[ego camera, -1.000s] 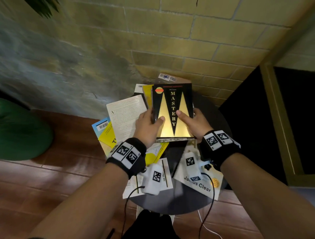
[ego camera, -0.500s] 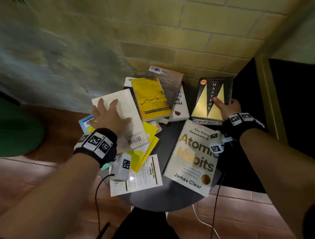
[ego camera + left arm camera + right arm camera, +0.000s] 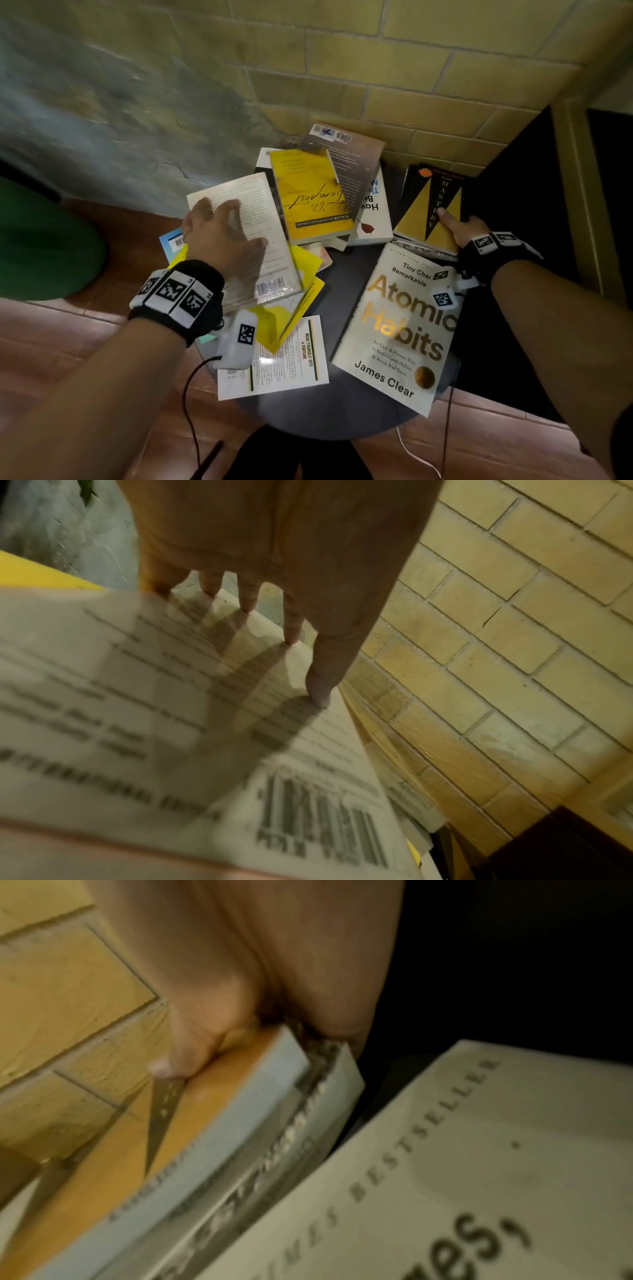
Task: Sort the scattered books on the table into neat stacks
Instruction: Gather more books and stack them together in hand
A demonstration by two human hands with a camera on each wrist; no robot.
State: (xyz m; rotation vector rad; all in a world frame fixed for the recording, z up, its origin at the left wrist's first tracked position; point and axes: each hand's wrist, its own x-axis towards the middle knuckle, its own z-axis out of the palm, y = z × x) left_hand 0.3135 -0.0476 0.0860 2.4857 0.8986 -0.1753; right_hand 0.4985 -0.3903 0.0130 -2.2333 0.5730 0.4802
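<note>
Books lie scattered on a small round dark table (image 3: 342,411). My right hand (image 3: 455,226) grips the black-and-gold Mastery book (image 3: 428,205) at the table's back right, thumb on its cover (image 3: 205,1110) and fingers underneath; another book lies under it. My left hand (image 3: 222,233) rests flat with spread fingers (image 3: 291,631) on a cream book (image 3: 270,260) lying back cover up at the left. The yellow Tempest book (image 3: 311,195) tops the middle pile. Atomic Habits (image 3: 400,325) lies at the front right.
A brown-grey book (image 3: 356,154) and a white book (image 3: 375,212) sit behind the pile. Yellow books (image 3: 305,270), a blue book (image 3: 169,240) and a white printed book (image 3: 291,356) lie at the left front. A brick wall (image 3: 376,68) stands close behind; a green cushion (image 3: 41,246) lies on the floor.
My right hand has carried Mastery from the table's middle to the back right. My left hand let go of it and moved left onto the cream book.
</note>
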